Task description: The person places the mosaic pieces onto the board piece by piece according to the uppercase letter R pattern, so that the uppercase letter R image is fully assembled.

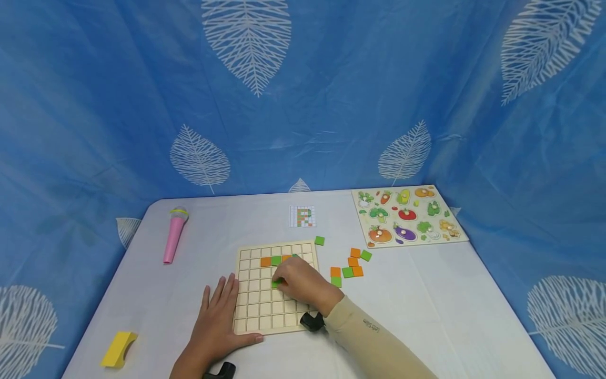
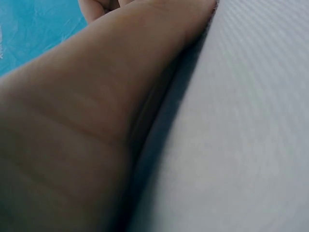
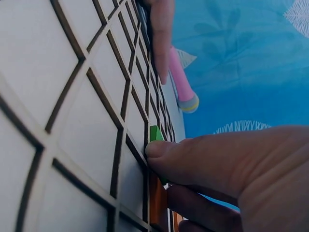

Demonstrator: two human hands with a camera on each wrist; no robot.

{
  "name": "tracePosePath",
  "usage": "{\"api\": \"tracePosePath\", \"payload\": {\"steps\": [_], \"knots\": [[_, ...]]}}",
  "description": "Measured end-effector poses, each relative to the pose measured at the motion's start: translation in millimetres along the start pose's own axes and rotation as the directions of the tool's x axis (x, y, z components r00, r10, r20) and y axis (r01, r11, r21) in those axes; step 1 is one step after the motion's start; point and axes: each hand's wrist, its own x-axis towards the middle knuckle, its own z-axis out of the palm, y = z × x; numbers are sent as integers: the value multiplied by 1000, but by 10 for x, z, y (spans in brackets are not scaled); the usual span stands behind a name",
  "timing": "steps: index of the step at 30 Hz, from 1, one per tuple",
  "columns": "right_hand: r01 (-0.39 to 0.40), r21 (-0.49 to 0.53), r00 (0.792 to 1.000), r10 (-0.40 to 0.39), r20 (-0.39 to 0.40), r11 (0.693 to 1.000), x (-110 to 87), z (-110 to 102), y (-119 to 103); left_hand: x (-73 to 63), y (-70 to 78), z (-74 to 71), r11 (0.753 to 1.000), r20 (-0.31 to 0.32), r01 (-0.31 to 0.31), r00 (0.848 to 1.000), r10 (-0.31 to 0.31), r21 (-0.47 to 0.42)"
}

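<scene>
A wooden grid board lies on the white table. A row of orange and green square tiles, one being an orange tile, fills part of its upper area. My right hand reaches over the board and pinches a green square tile between thumb and fingers. The right wrist view shows this green tile at the thumb tip, with an orange tile beside it. My left hand lies with straight fingers along the board's left edge, its thumb by the near edge.
Several loose tiles, among them an orange tile, lie right of the board. A pattern card sits behind it, and a vegetable puzzle board at back right. Left are a pink toy microphone and a yellow block.
</scene>
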Motion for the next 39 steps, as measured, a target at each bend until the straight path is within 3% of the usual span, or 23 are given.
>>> {"api": "tracePosePath", "payload": {"steps": [6,20,24,32,39], "knots": [[22,-1,1000,-22,-8,1000,-11,-9,8,-10,-7,24,1000,-21,-11,1000,11,5],[14,-17,1000,-14,-6,1000,-36,19,25,-10,-22,25,1000,0,-7,1000,7,17],[-3,4,1000,3,-14,1000,-88,-24,34,-8,-11,18,1000,33,8,999,-8,14],[-58,50,992,63,-108,997,-238,-189,230,5,7,1,1000,30,11,999,-12,26],[-115,101,963,136,-235,988,-423,-323,457,4,10,17,999,9,15,1000,-15,33]]}}
